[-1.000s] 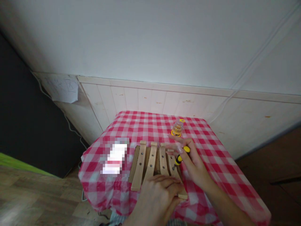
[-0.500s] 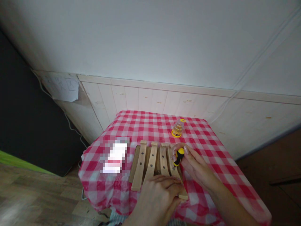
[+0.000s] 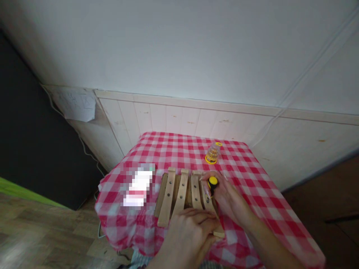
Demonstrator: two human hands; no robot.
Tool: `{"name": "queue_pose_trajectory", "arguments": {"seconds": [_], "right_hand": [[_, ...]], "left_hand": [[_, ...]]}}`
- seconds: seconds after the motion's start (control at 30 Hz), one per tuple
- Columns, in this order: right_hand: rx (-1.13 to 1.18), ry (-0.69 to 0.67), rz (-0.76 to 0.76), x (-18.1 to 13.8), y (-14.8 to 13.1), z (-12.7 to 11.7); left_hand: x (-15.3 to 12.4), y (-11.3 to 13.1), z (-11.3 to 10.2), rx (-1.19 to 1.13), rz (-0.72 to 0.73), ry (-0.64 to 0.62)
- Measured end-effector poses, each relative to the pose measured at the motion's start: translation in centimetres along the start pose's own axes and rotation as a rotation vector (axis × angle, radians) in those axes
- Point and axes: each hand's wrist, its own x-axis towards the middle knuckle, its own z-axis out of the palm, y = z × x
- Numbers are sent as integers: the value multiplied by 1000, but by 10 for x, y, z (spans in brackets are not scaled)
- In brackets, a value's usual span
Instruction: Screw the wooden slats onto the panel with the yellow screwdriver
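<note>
A wooden board (image 3: 160, 200) with several pale wooden strips (image 3: 167, 201) screwed across it lies on the table. My left hand (image 3: 195, 228) rests over the near ends of the right-hand strips, its fingers wrapped over them. In my right hand (image 3: 221, 188) is a screwdriver (image 3: 213, 182) with a short yellow and black handle, gripped above the rightmost strip (image 3: 209, 205). Its tip is hidden, close to a screw (image 3: 207, 200) in that strip. Dark screw heads show on the other strips.
A clear cone-shaped bit holder (image 3: 213, 152) with a yellow base stands behind the board. To the left lies a phone-like item (image 3: 139, 185), blurred out. A red-and-white checked cloth (image 3: 174, 149) covers the table, which meets a panelled wall (image 3: 174, 119).
My right hand has turned and closed further around the screwdriver, whose handle now points more upright. The left hand stays in place on the strips.
</note>
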Motion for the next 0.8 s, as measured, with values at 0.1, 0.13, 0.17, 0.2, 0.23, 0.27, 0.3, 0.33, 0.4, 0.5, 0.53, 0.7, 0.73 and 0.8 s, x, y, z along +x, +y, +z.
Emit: {"name": "queue_pose_trajectory", "arguments": {"seconds": [0.1, 0.13, 0.17, 0.2, 0.23, 0.27, 0.3, 0.33, 0.4, 0.5, 0.53, 0.7, 0.73, 0.8], "right_hand": [[-3, -11, 51, -3, -5, -5], [-62, -4, 42, -4, -8, -8], [-137, -4, 18, -5, -10, -11], [-208, -12, -15, -6, -13, -13], [-253, -16, -52, -6, -15, -15], [-268, -19, -80, -6, -17, -16], [-257, -15, -96, -6, -19, -16], [-228, -6, -102, -5, -19, -15], [-176, 7, -95, -4, -17, -13], [-173, 49, -112, -4, -8, -10], [-169, 61, -116, -3, -4, -10], [-50, -25, -38, -5, 6, -13], [-62, -28, -16, -6, 5, -14], [-149, -11, -9, -7, 2, -16]], "left_hand": [[0, 0, -1, 4, 0, 3], [0, 0, -1, 2, -4, 4], [1, 1, -1, 1, -7, 1], [1, 1, -1, -2, -10, -3], [1, 1, -2, -4, -11, -6], [1, 1, -2, -7, -12, -9], [1, 1, -2, -11, -14, -11], [1, 1, -2, -14, -16, -12], [1, 0, -1, -23, -12, -9], [0, -1, 0, -40, 1, 13], [-1, -1, 0, -44, 4, 25], [-2, 0, -1, -47, 22, 81], [-2, 0, -1, -46, 26, 83], [-1, 1, -1, -39, 31, 81]]}}
